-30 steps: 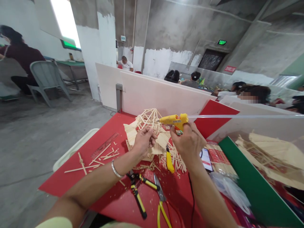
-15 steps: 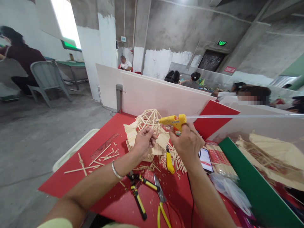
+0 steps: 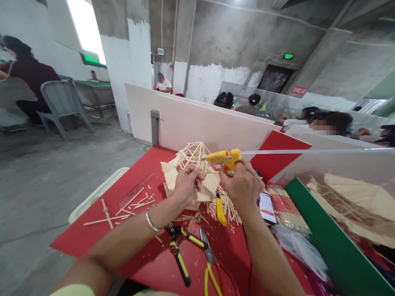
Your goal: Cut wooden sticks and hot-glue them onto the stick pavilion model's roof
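My right hand (image 3: 242, 183) is wrapped round the grip of a yellow hot glue gun (image 3: 224, 157), with a long clear glue stick (image 3: 302, 152) running out of its back. The gun's nozzle points left, close to a model built of thin wooden sticks (image 3: 194, 154) with an open frame top and flat slatted panels. In front of that model my left hand (image 3: 188, 185) is closed, fingertips pinched together near the nozzle. Whatever it pinches, if anything, is too small to make out. A yellow utility knife (image 3: 220, 209) lies below, between my hands.
On the red table (image 3: 123, 238) lie black-and-yellow pliers (image 3: 179, 250), yellow-handled scissors (image 3: 208, 250), loose sticks (image 3: 135, 204), a ruler (image 3: 135, 189), a phone (image 3: 267, 207) and a plastic bag (image 3: 299, 246). White partition boards (image 3: 210, 119) stand behind; a green board (image 3: 333, 234) stands at right.
The glue gun has shifted very slightly left with my right hand. My left hand and the stick model look the same.
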`<state>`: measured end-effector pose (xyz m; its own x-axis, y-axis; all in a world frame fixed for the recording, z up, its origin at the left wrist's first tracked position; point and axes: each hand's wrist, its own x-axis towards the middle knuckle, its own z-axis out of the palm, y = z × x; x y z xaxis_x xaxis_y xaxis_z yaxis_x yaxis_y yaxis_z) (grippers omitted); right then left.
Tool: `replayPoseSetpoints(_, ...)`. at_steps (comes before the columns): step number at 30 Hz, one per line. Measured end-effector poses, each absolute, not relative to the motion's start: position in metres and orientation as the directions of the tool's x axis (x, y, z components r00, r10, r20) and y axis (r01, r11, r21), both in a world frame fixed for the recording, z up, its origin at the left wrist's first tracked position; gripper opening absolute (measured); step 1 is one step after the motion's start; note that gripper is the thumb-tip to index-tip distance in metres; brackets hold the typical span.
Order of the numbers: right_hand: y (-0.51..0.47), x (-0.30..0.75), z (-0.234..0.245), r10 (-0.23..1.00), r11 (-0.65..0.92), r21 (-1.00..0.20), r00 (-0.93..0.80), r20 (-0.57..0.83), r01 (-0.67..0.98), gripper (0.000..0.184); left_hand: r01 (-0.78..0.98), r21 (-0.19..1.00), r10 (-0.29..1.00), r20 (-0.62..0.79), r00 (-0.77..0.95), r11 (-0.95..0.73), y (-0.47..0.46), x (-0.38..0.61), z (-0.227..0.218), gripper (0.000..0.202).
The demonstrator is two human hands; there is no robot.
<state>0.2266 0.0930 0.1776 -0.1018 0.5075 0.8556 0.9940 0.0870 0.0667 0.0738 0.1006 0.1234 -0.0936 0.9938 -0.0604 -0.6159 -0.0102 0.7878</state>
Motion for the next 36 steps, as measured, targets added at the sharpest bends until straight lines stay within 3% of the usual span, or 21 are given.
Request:
replayPoseSetpoints(6,0.096,0.222,0.184,0.483,0.105,0.073,-0.115,0.868,0.992,0.03,-0.599,0.801,0.99,-0.081,-0.113,-0.003,0.1,0.074,0.128,0.026)
replayPoseSetpoints(15,0.116,0.207,0.185,0.512,0.102,-0.011,-0.043,0.858,0.995,0.032,-0.631,0.776,0.992,-0.068,-0.105,-0.013,0.1,0.075,0.123,0.025)
replayPoseSetpoints(29,0.141,0.21,0.17,0.74,0.042,-0.25,0.138,0.658,0.967,0.05,-0.657,0.754,0.991,-0.094,-0.096,0.007,0.101,0.074,0.125,0.02)
replayPoseSetpoints(36,0.142,0.21,0.169,0.76,0.03,-0.269,0.153,0.632,0.963,0.051,-0.643,0.766,0.992,-0.095,-0.082,0.02,0.102,0.073,0.123,0.019)
